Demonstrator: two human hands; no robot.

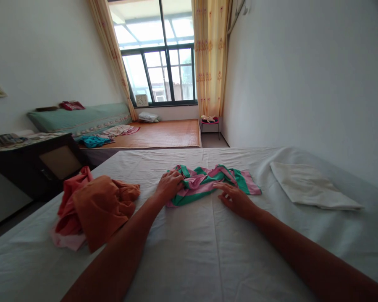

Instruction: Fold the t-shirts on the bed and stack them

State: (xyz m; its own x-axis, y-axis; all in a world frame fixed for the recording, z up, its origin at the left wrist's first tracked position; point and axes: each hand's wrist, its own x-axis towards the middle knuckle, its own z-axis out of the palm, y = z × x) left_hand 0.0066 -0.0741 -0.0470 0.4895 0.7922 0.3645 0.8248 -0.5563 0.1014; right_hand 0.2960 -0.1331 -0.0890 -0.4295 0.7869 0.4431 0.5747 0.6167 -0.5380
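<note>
A crumpled garment (204,180) with pink and green stripes lies on the white sheet in front of me. My left hand (170,184) rests on its left end, palm down, with the fingers laid over the cloth. At the garment's near edge, right of its middle, is my right hand (233,199); its fingers are apart and nothing is held in them. The fingertips of that hand are at the striped cloth, but whether they press on it I cannot tell.
An orange and red heap of clothes (101,205) lies left of my left forearm. To the right is a folded white cloth (311,184). Beyond the white sheet (189,260) stand a mat-covered bed (170,132), a dark cabinet (34,167) and a small stool (209,122).
</note>
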